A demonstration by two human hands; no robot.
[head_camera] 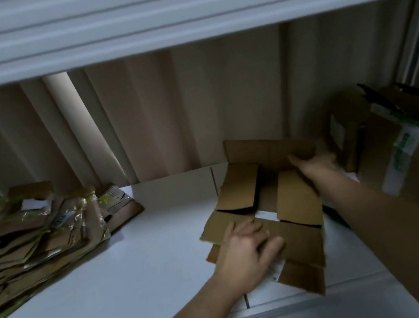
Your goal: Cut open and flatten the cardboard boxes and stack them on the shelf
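A cut-open brown cardboard box (290,197) lies spread on the white shelf (138,269), its flaps partly raised. My left hand (249,250) rests on its near left flap, fingers curled over the edge. My right hand (315,162) grips the far right edge of the box's back panel. A pile of flattened cardboard (29,241) lies at the shelf's left end.
Several uncut boxes (408,151), one with green-printed white tape, crowd the shelf's right end. A beige curtain (166,110) hangs behind. Another white shelf board (176,7) runs overhead. Bare shelf surface lies between the pile and the open box.
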